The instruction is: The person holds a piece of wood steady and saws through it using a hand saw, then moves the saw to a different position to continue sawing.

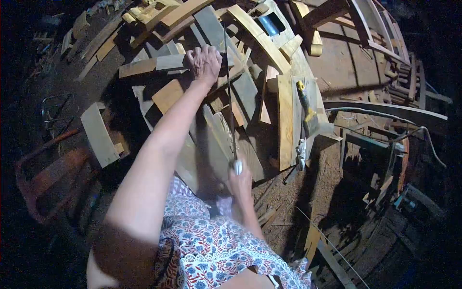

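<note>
My right hand (241,180) is closed around the pale handle of a handsaw, close in front of my body. Its thin dark saw blade (230,101) points away from me, seen nearly edge-on, and passes just right of my left hand (204,63). The fingers of that hand are curled over a wooden board (169,62), gripping it near its right end. The board lies crosswise over other wood pieces. Whether the saw's teeth touch the board cannot be made out.
A yellow-and-black tool (304,98) lies on planks at the right, beside a long light plank (285,123). A blue-lined opening (270,24) shows at the back. Wood offcuts are piled around. A cable (409,120) hangs at right; a reddish frame (48,173) stands left.
</note>
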The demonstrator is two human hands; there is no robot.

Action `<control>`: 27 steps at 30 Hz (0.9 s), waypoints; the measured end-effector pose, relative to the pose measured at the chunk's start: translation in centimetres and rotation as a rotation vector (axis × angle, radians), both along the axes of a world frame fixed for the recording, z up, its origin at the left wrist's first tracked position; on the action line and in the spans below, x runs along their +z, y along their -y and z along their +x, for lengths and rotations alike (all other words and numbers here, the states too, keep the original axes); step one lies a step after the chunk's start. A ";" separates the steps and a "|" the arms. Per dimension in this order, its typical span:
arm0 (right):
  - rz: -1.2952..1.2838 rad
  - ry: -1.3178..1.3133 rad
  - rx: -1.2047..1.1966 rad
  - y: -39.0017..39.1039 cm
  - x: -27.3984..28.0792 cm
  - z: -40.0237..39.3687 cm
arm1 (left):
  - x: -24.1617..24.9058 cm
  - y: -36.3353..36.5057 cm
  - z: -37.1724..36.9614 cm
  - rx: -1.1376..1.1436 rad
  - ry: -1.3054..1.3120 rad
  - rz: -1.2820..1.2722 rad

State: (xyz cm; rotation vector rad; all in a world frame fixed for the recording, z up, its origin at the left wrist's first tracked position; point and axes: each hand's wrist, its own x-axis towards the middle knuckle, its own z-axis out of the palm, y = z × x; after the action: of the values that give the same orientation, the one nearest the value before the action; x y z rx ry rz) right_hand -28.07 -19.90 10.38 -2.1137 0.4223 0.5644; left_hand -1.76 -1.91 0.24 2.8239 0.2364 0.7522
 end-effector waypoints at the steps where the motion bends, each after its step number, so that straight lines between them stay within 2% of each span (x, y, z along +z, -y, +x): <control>1: 0.002 -0.028 0.033 -0.1 -1.2 2.5 | -0.1 0.0 0.1 0.018 -0.009 0.025; 2: 0.062 0.149 0.043 -0.4 -2.2 4.2 | -0.1 0.0 0.0 0.032 -0.021 0.049; 3: 0.067 0.153 0.037 -0.5 -2.6 3.7 | -0.1 -0.1 0.0 0.026 -0.017 0.055; 5: 0.065 0.110 -0.004 -0.1 -2.8 1.9 | -0.3 0.1 0.2 0.059 -0.021 0.002; 6: -0.006 -0.129 -0.021 0.0 -0.6 0.3 | -0.1 0.2 0.1 0.060 0.013 0.041; 7: 0.034 0.223 0.023 0.9 -2.2 -3.4 | 0.1 0.2 0.4 0.060 0.012 0.035; 8: 0.017 0.098 -0.036 0.5 0.1 -4.9 | 0.2 0.2 0.3 0.050 0.011 0.042; 11: 0.056 -0.037 -0.076 0.3 1.3 -5.0 | -0.5 -0.1 0.4 0.016 0.008 0.029; 12: -0.005 0.055 -0.017 0.1 1.4 -3.6 | -0.5 -0.1 0.7 0.064 -0.029 -0.008; 15: -0.039 -0.020 -0.001 1.9 2.2 -0.6 | -1.1 -0.4 1.7 0.149 -0.097 -0.037; 18: -0.134 -0.081 0.089 3.0 5.5 0.3 | -1.3 -0.7 1.6 0.111 -0.097 0.006; 21: -0.061 -0.079 0.054 3.2 7.0 -1.1 | -0.8 -0.6 0.5 -0.006 -0.086 0.038; 23: -0.079 -0.084 0.065 3.0 5.6 -1.7 | -0.4 -0.3 0.2 -0.017 -0.071 0.056; 26: -0.021 0.042 0.056 2.2 2.0 -1.2 | -0.6 -0.4 0.1 -0.010 -0.110 0.076; 27: -0.002 -0.022 0.038 1.5 1.7 0.6 | -0.9 -0.6 0.1 -0.016 -0.115 0.085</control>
State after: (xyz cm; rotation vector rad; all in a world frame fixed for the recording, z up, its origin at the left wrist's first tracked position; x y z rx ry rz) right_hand -27.50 -21.39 12.09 -2.1229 0.3955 0.6100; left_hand -1.68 -1.35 -0.64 2.9496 0.2044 0.6109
